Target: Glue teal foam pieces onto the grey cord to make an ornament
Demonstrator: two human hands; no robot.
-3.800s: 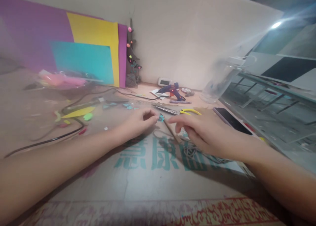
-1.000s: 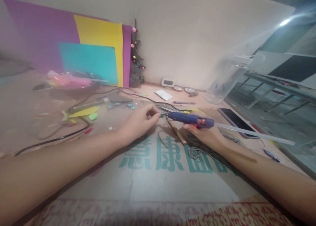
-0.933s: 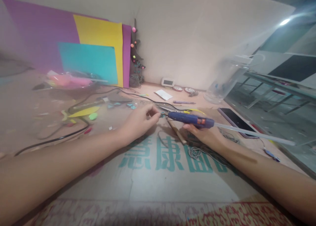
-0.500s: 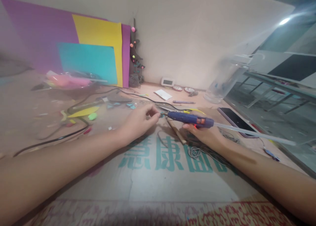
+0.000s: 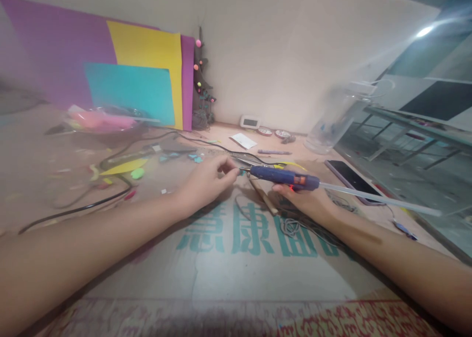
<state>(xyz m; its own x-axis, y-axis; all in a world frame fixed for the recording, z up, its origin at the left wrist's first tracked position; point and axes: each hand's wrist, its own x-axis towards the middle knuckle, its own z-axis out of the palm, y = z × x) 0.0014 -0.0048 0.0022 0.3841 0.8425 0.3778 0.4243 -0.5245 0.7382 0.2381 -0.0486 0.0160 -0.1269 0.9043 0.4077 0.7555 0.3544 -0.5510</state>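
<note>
My right hand (image 5: 300,197) is wrapped round a blue hot glue gun (image 5: 276,176), its thumb along the near side by a small red light. A long clear glue stick (image 5: 379,197) sticks out of the gun's back end. The nozzle points left, right at the fingertips of my left hand (image 5: 217,177). Those fingers are pinched on a small teal piece (image 5: 242,172) at the nozzle, too small to name. Below the gun a thin wooden stick (image 5: 263,195) lies slantwise, with a tangle of grey cord (image 5: 293,226) beside it.
A black cable (image 5: 77,208) winds over the table's left and back. Coloured scraps (image 5: 125,167) lie on the left. At the right are a phone (image 5: 352,182) and a clear plastic jug (image 5: 328,121). Coloured sheets (image 5: 147,47) and a decorated branch (image 5: 202,91) stand at the back.
Almost nothing differs. Both hands and the glue gun hold the same place, with the nozzle still at the left fingertips.
</note>
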